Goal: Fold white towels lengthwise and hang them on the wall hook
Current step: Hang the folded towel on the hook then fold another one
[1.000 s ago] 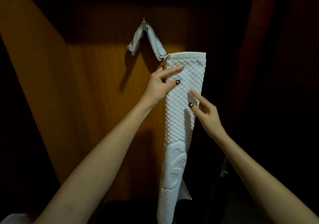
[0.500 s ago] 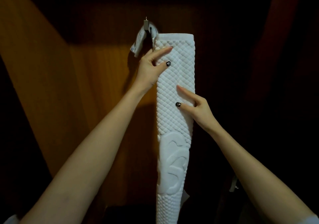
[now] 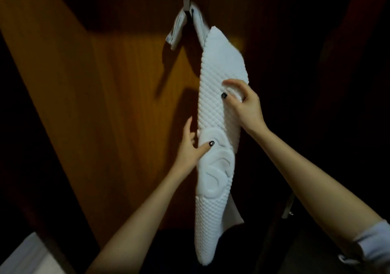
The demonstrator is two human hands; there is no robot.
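Below the hook (image 3: 186, 3), left grip (image 3: 187, 149) is pinching the quilted towel (image 3: 219, 68), fingers hiding behind it; right grip (image 3: 247, 109) is clutching the other edge.

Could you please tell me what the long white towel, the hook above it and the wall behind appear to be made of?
The quilted towel looks like thick, soft woven fabric: raised diamond pattern, limp drape. The hook seems metal: dull grey, square-edged. The wall panel looks like wood or veneer: smooth, vertical grain.
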